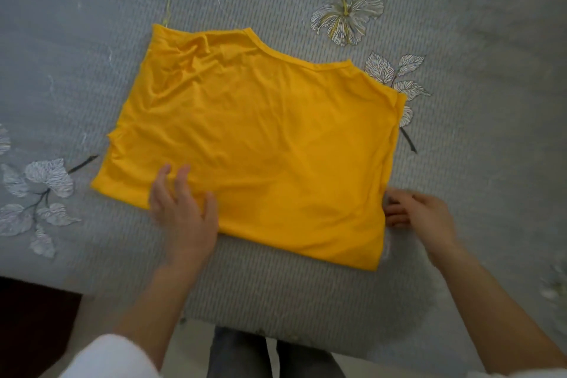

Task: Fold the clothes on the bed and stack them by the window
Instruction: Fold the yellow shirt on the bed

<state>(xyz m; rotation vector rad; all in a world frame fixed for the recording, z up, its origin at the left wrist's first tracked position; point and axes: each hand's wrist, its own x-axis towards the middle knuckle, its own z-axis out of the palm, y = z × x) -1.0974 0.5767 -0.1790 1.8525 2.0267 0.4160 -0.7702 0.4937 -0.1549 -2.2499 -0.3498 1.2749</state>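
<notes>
A yellow shirt (260,138) lies flat on the grey bed (460,163), folded into a rough rectangle with its neckline at the far edge. My left hand (181,209) rests on the shirt's near left part, fingers spread and relaxed. At the shirt's near right edge is my right hand (417,212), its fingertips touching the hem; motion blur hides whether they pinch the cloth.
The grey bedspread has printed white flowers and leaves (346,15) around the shirt. The bed's near edge (276,337) runs just in front of my legs. A dark floor area (33,325) lies at the lower left.
</notes>
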